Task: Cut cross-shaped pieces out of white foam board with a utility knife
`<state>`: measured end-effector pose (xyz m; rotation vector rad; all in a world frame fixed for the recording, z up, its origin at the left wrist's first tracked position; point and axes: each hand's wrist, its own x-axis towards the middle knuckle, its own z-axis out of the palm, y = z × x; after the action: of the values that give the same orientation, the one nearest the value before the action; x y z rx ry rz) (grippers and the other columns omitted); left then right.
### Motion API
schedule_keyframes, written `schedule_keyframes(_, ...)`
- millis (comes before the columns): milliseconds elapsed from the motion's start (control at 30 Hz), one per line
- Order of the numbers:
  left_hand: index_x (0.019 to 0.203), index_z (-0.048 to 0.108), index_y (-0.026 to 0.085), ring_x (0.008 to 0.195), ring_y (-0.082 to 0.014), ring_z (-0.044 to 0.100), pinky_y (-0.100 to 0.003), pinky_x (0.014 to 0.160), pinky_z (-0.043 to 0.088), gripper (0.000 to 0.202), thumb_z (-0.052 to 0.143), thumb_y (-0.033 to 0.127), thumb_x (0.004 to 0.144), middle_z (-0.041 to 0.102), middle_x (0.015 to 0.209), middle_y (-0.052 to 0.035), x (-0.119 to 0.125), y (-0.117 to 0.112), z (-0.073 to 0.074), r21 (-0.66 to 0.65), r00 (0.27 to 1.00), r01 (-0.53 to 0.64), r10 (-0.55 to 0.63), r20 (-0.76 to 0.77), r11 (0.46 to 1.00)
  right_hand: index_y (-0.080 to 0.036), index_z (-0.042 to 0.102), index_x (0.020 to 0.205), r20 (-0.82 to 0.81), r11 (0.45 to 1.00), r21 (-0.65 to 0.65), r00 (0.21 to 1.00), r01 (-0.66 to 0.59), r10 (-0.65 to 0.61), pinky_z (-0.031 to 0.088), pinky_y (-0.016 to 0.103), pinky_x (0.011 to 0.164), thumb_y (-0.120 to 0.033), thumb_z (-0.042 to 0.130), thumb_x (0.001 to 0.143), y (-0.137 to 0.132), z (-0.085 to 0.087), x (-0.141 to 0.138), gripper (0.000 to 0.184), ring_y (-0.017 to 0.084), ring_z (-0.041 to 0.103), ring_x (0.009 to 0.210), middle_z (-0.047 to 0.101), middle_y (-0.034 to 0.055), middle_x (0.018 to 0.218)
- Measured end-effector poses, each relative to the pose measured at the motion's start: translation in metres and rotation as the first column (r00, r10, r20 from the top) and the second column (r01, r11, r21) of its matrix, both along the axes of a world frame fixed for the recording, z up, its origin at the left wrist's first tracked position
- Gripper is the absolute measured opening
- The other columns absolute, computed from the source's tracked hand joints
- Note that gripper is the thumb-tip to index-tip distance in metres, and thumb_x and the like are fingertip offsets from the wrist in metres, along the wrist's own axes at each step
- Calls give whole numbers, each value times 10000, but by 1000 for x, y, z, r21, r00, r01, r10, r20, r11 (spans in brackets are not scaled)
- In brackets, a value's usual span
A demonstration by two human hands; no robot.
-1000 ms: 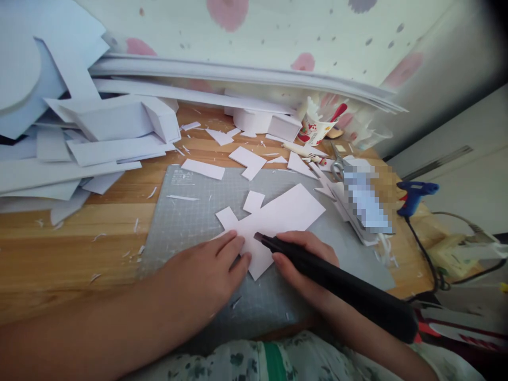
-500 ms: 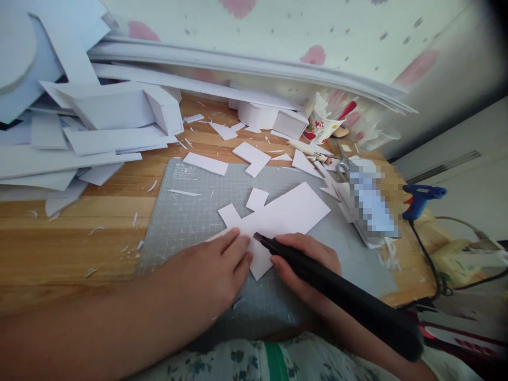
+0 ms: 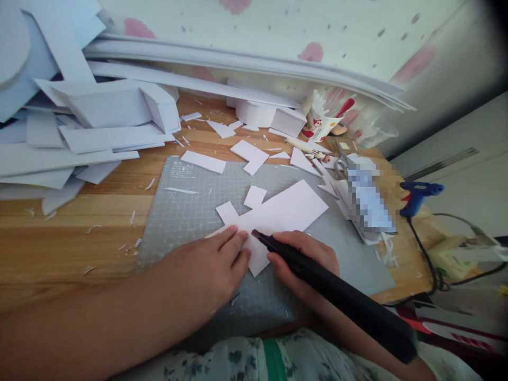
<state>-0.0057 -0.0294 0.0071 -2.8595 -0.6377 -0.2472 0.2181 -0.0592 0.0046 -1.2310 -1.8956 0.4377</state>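
Note:
A white foam board piece [image 3: 289, 206] lies tilted on a grey gridded cutting mat [image 3: 174, 217]. My left hand [image 3: 214, 259] rests flat on its left part, fingers stretched out and pressing it down. My right hand [image 3: 313, 259] is wrapped round a black cutting tool [image 3: 341, 291] with a long thick handle. The tool's narrow tip is at the board's surface, just right of my left fingertips; whether it has gone into the board cannot be seen. Two small white offcuts [image 3: 255, 197] sit against the board's upper left edge, and I cannot tell if they are joined to it.
White board pieces [image 3: 107, 140] are heaped at the left. Long sheets lean along the back wall. A paper cup [image 3: 319, 124], scissors [image 3: 340, 159] and a blue glue gun [image 3: 418, 197] with its cable stand right of the mat. Scraps litter the wooden table [image 3: 79, 227].
The whole view has shifted slightly. The black tool's tip, both hands and the board keep nearly the same places relative to each other.

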Motion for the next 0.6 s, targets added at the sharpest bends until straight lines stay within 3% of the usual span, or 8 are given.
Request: schedule_keyframes(600,1138,699,112,1127,-321,690,-386,862,593,291,581,160,876,704,1249,-196,0,0,0,-51,999,-23,21,-26,998,-256,652,1045,113,998,60,994,-19,13,603,283,593,-218,677,849,-4,-2,3,202,188,740,677,764,24,805)
